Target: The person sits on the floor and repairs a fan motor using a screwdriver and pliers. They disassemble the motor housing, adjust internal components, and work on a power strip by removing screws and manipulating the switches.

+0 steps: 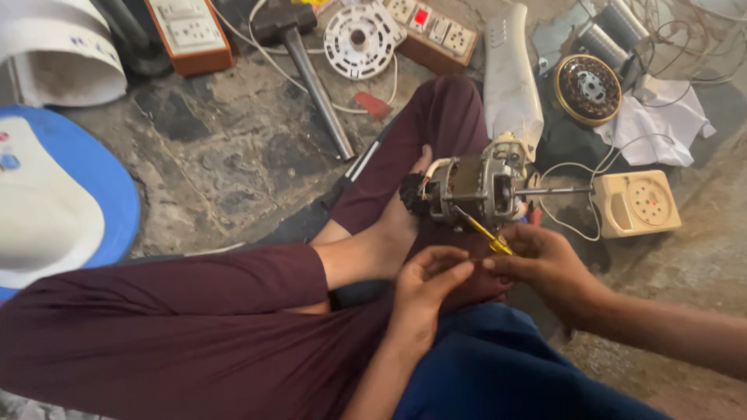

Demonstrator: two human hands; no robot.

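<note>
Clearly the right hand (545, 260) grips a yellow screwdriver (482, 231) aimed at the fan motor (475, 189) at twelve o'clock, braced against the foot (389, 233), while the left hand (426, 281), half-curled and empty, steadies its handle.

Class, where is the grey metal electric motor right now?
In the head view, right of centre: the grey metal electric motor rests by the person's foot, above both hands, left of the cream box.

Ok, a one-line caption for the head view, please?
Seated cross-legged, right hand works a yellow screwdriver into a small electric motor while left hand rests close by.
</note>
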